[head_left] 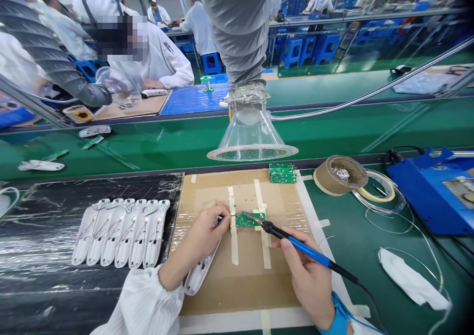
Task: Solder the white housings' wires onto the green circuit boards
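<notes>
My right hand (309, 275) is closed around a blue-handled soldering iron (296, 243), whose tip rests on a small green circuit board (247, 220) lying on a brown cardboard mat (240, 280). My left hand (202, 238) is pinched on a thin wire at the board's left edge. Under the left wrist lies a white plastic housing (198, 275), partly hidden by the hand.
A row of several white housings (122, 231) with wires lies on a black mat at left. A clear fume-extractor funnel (252, 137) hangs over the mat. More green boards (282, 173), a tape roll (339, 175), solder wire, a blue station (433, 189) and a white cloth (411, 280) are at right. Other people work beyond the green conveyor.
</notes>
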`<state>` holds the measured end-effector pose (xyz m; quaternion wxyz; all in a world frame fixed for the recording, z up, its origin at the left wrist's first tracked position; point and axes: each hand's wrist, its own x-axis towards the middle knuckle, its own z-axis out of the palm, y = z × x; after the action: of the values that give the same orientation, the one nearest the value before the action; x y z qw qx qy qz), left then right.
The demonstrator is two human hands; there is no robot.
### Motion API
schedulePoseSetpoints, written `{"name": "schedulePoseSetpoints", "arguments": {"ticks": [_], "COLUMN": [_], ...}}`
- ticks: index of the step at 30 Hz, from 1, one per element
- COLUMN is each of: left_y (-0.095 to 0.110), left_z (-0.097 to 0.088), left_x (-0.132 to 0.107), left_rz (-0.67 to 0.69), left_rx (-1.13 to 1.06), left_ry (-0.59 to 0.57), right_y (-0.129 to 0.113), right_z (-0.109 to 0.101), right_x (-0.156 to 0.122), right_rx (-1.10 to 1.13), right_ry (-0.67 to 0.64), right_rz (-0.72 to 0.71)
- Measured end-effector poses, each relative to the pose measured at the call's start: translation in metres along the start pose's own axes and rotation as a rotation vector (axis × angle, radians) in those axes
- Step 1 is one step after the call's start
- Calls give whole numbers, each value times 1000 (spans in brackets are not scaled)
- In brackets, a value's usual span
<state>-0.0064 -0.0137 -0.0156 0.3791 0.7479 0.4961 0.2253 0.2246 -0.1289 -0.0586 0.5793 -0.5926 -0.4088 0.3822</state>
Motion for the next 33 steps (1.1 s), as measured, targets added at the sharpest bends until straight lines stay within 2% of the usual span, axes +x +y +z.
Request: {"name": "schedulePoseSetpoints", "arguments": {"ticks": [4,10,14,19,27,29,33], "left_y": [-4,-17,-18,-14,-11,-9,1], "left_z": [-4,-40,-54,-46,-21,-17,-12], "left_x": [-11,-35,-34,-17,-5,-2,0], "left_rz": [13,-22,-30,14,-57,-65,-86], "left_rx": [-62,-282,-343,-445,-497,-458,-234], "left_ry": [30,-103,-140,-178,-153,-139,-96], "right_y": [-3,-6,-5,-5,-7,-7,-9], "right_z": [-1,-3,-3,-4,0,0,0], "right_x": [1,2,1,2,3,3,4], "right_rx": [-5,-80,-44,-60,-4,7,2], "right_ry": [9,9,21,35,55,51,45], "right_rz": [-21,-70,-73,-83,-84,-75,-79]}}
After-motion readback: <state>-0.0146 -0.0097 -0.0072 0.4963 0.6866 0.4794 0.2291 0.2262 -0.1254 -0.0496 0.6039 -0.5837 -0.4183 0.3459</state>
